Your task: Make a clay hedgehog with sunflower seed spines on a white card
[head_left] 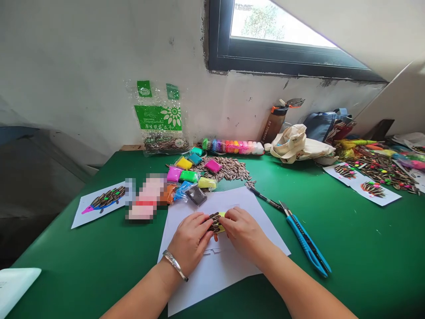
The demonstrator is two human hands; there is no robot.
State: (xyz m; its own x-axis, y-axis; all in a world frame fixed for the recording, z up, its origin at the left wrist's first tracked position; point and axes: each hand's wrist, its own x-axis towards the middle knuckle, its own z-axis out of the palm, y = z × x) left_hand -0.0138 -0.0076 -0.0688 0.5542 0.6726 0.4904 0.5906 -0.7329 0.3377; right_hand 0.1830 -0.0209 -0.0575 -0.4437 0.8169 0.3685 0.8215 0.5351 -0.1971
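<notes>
A small seed picture (pixel 216 224), yellow clay with rows of dark sunflower seeds and an orange bit below, lies on white paper sheets (pixel 199 290). My left hand (pixel 191 238), with a silver bangle at the wrist, rests flat on its left side, fingers stretched out and fingertips touching the seeds. From the right, my right hand (pixel 244 231) bends over the yellow clay with its fingers drawn together at the edge. Whatever its fingertips pinch is hidden.
Bagged clay packs (pixel 189 176) and a heap of sunflower seeds (pixel 232 168) lie behind the paper. A blue utility knife (pixel 307 246) and a pen (pixel 265 197) are at right. A finished seed picture (pixel 106 199) lies left; a bottle (pixel 275 124) stands by the wall.
</notes>
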